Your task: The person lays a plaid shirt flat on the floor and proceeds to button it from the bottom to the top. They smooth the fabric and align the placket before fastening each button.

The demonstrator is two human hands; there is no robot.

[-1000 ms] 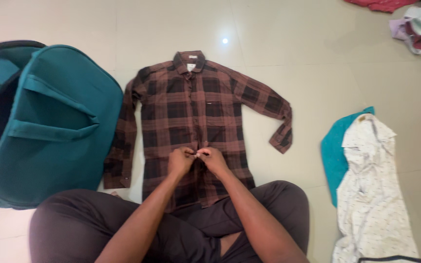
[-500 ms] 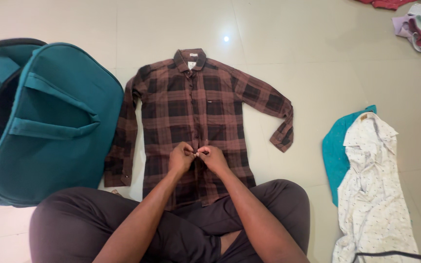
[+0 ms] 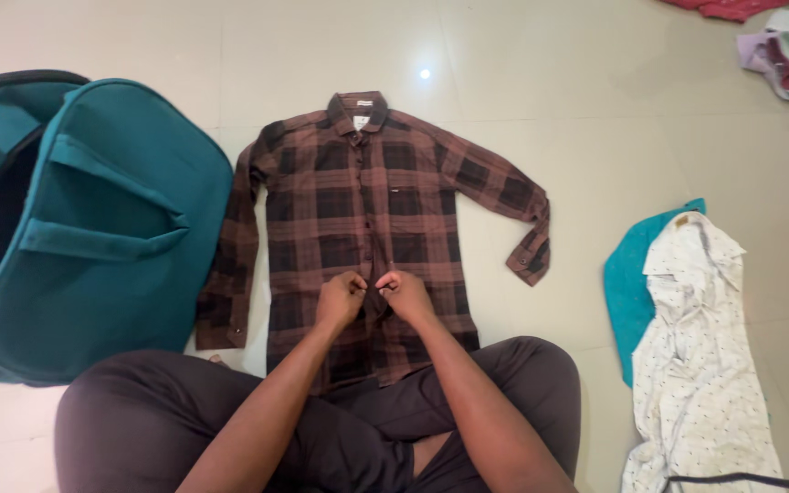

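Note:
A brown and black checked shirt (image 3: 358, 210) lies flat on the tiled floor, collar away from me, sleeves spread to both sides. My left hand (image 3: 340, 299) pinches the left edge of its front placket low on the shirt. Close beside it, my right hand (image 3: 404, 294) pinches the right edge. A small gap of fabric shows between the two fists. The shirt's hem rests against my crossed legs in dark trousers (image 3: 157, 420).
A teal fabric bag (image 3: 93, 228) with straps stands open at the left, touching the shirt's sleeve. A white patterned shirt (image 3: 696, 365) lies over a teal garment (image 3: 627, 292) at the right. More clothes (image 3: 787, 46) are piled at the far right corner.
My hands, which met at the placket with something small and white between the fingers, have drawn slightly apart. The shirt and bag have not moved.

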